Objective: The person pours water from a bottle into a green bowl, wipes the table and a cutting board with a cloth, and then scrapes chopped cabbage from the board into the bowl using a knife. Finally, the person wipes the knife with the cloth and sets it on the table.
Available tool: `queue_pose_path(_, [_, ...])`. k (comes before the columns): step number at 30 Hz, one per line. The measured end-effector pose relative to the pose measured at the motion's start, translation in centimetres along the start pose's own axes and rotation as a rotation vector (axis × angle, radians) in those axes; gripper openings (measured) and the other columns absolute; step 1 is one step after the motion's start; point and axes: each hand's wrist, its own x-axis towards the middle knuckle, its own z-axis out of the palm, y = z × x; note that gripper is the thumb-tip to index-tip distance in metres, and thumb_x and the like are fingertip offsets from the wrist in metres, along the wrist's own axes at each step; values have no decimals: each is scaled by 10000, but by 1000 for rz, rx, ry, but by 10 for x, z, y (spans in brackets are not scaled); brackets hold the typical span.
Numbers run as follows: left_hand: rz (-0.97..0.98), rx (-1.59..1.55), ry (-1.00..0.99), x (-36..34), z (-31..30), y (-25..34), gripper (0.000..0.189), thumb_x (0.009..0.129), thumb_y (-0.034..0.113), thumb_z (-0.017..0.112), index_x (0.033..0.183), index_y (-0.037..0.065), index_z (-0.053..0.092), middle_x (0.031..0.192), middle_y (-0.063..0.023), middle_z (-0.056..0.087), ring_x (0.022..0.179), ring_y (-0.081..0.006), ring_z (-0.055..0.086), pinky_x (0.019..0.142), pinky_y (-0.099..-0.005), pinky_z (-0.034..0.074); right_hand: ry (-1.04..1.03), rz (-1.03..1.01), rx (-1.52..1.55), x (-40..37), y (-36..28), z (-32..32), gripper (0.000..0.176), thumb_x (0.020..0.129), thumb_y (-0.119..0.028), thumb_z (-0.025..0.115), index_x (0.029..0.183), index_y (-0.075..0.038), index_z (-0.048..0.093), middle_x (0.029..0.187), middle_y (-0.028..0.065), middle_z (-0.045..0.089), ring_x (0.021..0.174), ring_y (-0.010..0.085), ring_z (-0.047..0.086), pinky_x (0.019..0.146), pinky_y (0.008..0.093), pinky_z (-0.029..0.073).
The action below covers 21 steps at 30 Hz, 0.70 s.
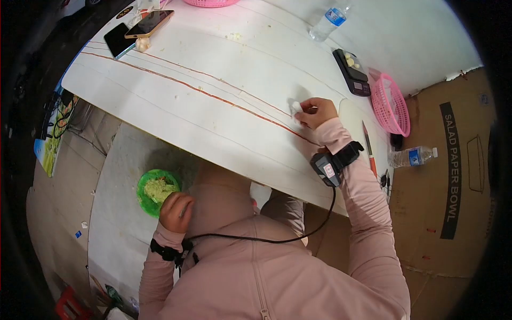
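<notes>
My right hand (316,113) is over the white table (176,114), its thumb and fingertips pinched on a small white rounded thing (296,108); I cannot tell its kind. The white cutting board (349,118) lies just right of that wrist, with a red-handled knife (369,146) along its right side. My left hand (176,212) is below the table edge beside my lap, fingers curled in; any thing inside them is hidden. Close behind it sits a green basin (143,198) on the floor, holding pale yellow-green scraps (158,188).
A black scale (356,80) bears small pale pieces. Beside it stands a pink basket (386,106). Water bottles (326,24) lie at the back and right. Two phones (120,41) and a garlic bulb (142,44) are far left. A cardboard box (442,176) borders the right.
</notes>
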Motion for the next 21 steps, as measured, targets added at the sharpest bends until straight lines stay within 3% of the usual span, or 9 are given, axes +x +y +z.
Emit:
queue_pose_path(2, [28, 5, -10, 2, 3, 0, 127, 699, -40, 609, 818, 4, 593, 811, -127, 572, 740, -305, 563, 660, -355, 460, -7, -22, 17, -1, -18, 16, 219, 693, -86, 691, 856, 48, 633, 667, 98, 629, 523, 127, 581, 521, 260, 484])
queue_pose_path(5, [58, 13, -10, 6, 1, 6, 129, 696, -42, 615, 816, 3, 595, 815, -128, 574, 742, -304, 566, 661, -355, 461, 66, -121, -165, 13, -25, 41, 273, 667, -168, 710, 865, 12, 652, 775, 149, 657, 688, 241, 638, 650, 305, 499])
queue_pose_path(8, [56, 15, 3, 5, 0, 9, 127, 696, -39, 613, 815, 3, 596, 819, -128, 576, 750, -303, 569, 669, -356, 465, 55, -82, -170, 20, -44, 58, 288, 659, -200, 709, 869, -9, 663, 827, 159, 656, 781, 284, 634, 723, 321, 493])
queue_pose_path(9, [53, 20, 7, 4, 0, 9, 127, 696, -39, 613, 815, 3, 596, 819, -128, 576, 750, -303, 569, 669, -356, 465, 50, -87, -169, 23, -51, 63, 288, 659, -200, 709, 869, -9, 663, 827, 159, 656, 781, 284, 634, 723, 321, 493])
queue_pose_path(11, [56, 32, 6, 0, -1, 6, 126, 698, -32, 610, 818, 3, 597, 821, -128, 576, 759, -301, 571, 677, -359, 466, 64, -144, -240, 28, -66, 74, 260, 703, -85, 698, 909, 56, 625, 720, 99, 647, 562, 127, 603, 515, 245, 485])
queue_pose_path(15, [61, 68, -19, -5, -4, 2, 176, 688, -43, 622, 857, -10, 586, 845, -152, 586, 764, -305, 587, 680, -347, 479, 38, -194, -287, 35, -92, 90, 271, 709, -118, 689, 921, 43, 637, 733, 132, 656, 597, 173, 626, 576, 271, 503])
queue_pose_path(16, [61, 62, -29, -6, -5, 2, 173, 689, -41, 621, 856, -10, 586, 850, -151, 586, 769, -305, 587, 684, -349, 478, 39, -223, -344, 33, -101, 92, 287, 704, -138, 686, 939, 22, 644, 793, 143, 664, 678, 212, 642, 638, 280, 504])
queue_pose_path(21, [33, 54, -5, -6, -6, 2, 134, 699, -14, 603, 831, 8, 590, 827, -126, 574, 777, -307, 565, 695, -362, 463, -35, -309, -329, 41, -113, 112, 269, 696, -115, 678, 942, -9, 654, 884, 132, 658, 779, 219, 635, 697, 282, 494])
